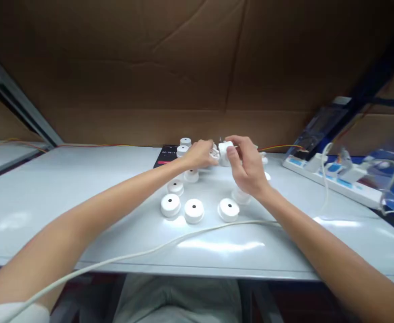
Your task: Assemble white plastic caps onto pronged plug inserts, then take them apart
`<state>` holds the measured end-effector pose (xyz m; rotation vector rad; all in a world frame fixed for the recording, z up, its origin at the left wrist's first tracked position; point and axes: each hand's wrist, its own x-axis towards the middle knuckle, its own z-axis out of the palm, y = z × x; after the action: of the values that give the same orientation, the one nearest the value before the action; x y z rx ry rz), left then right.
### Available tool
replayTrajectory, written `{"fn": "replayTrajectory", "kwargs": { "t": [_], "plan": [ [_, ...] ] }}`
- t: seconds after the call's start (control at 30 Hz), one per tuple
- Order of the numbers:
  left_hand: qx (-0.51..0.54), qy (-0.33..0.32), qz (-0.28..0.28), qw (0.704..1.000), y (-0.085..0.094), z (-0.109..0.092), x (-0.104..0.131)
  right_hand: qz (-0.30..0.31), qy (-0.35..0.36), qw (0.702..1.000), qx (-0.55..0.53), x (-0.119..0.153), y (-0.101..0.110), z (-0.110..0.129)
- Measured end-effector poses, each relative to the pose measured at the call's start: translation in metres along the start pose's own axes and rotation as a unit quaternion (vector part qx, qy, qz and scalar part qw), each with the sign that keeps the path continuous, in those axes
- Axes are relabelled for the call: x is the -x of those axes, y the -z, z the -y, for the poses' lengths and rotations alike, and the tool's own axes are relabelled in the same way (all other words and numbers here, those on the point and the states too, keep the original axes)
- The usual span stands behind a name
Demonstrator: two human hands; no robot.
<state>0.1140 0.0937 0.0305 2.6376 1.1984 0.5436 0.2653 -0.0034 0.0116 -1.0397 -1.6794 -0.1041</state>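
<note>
Over the back middle of the table, my right hand (pixel 248 166) pinches a white plastic housing (pixel 224 153) between thumb and fingers. Close on its left, my left hand (pixel 199 154) grips a small white plastic part (pixel 214 153) with openings in its face. The two pieces are side by side; whether they touch, I cannot tell. Below my hands stand several white round caps with a dark dot on top, among them a front cap (pixel 194 211) and a right cap (pixel 228 210). Further white pieces are partly hidden behind my right hand.
A dark phone (pixel 166 155) showing a timer lies behind my left forearm. A white power strip (pixel 334 181) with plugs and cords runs along the right side. One pale cable (pixel 170 243) crosses the table front. A cardboard wall (pixel 143 125) closes off the back.
</note>
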Motion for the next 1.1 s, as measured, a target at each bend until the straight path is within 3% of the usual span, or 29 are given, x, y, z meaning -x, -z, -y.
{"fn": "replayTrajectory", "kwargs": {
  "t": [0.1, 0.23, 0.43, 0.57, 0.67, 0.8, 0.93, 1.1],
  "plan": [
    [0.077, -0.023, -0.025, 0.996, 0.021, 0.007, 0.030, 0.017, -0.017, 0.999, -0.042, 0.002, -0.002, -0.002],
    [0.113, -0.080, -0.017, 0.990, 0.048, 0.015, 0.084, 0.081, 0.018, 0.995, -0.059, 0.005, -0.003, 0.005],
    [0.149, -0.083, -0.021, 0.985, 0.051, 0.023, 0.139, 0.161, 0.077, 0.978, -0.109, 0.014, -0.006, 0.031],
    [0.215, -0.114, -0.040, 0.969, 0.043, 0.025, 0.149, 0.162, 0.131, 0.974, -0.086, 0.019, -0.008, 0.045],
    [0.314, -0.083, -0.078, 0.942, 0.041, 0.023, 0.152, 0.144, 0.127, 0.978, -0.077, 0.023, -0.010, 0.049],
    [0.411, -0.073, -0.079, 0.905, 0.044, 0.016, 0.154, 0.097, 0.122, 0.982, -0.106, 0.030, -0.012, 0.049],
    [0.419, -0.063, -0.096, 0.900, 0.046, 0.011, 0.157, 0.060, 0.135, 0.983, -0.106, 0.034, -0.012, 0.051],
    [0.410, -0.053, -0.104, 0.904, 0.047, 0.006, 0.159, 0.062, 0.147, 0.982, -0.101, 0.033, -0.009, 0.055]
  ]
}}
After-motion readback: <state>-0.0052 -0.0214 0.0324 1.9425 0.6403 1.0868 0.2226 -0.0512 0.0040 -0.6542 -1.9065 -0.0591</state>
